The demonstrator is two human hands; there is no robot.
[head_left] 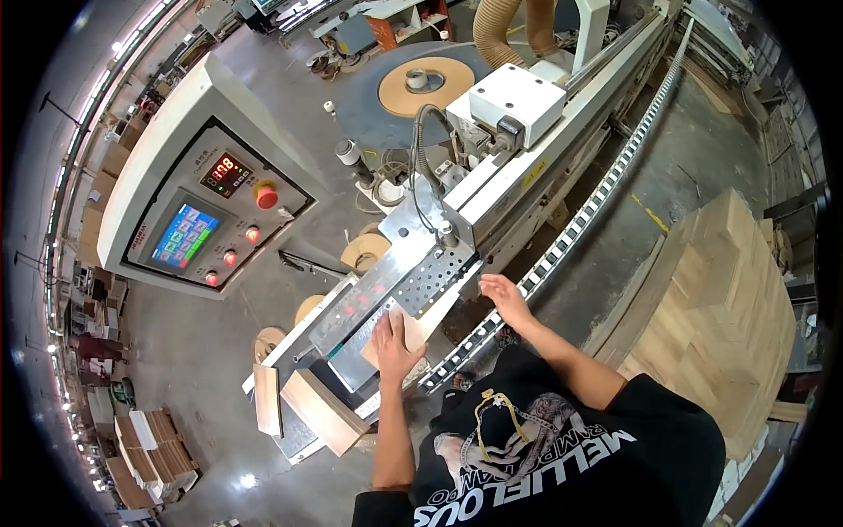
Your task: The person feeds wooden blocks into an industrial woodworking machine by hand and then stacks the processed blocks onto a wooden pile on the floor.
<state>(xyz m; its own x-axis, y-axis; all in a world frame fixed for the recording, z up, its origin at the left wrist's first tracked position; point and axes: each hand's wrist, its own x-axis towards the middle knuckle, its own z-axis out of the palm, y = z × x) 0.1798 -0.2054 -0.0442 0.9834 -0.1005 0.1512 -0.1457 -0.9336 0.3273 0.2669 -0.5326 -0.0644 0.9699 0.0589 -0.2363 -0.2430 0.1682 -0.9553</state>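
My left hand [397, 349] rests on a pale wooden board [423, 327], its fingers stretched out over the near part of the wood. The board lies on the metal infeed table of a machine, against a plate full of round holes [428, 285]. Over the gap beside the machine bed, my right hand [507, 299] is apart from the board, fingers loosely extended and holding nothing. To the left of my left hand, a stack of wooden boards [323, 411] and a narrow wooden strip [267, 400] sit at the table's end.
A control panel [219, 206] with a lit screen and red buttons stands at the left. A roller track [562, 250] runs along the machine's right side. Stacked wood panels [702, 325] stand at the right. Behind the machine is a large banding reel [399, 92].
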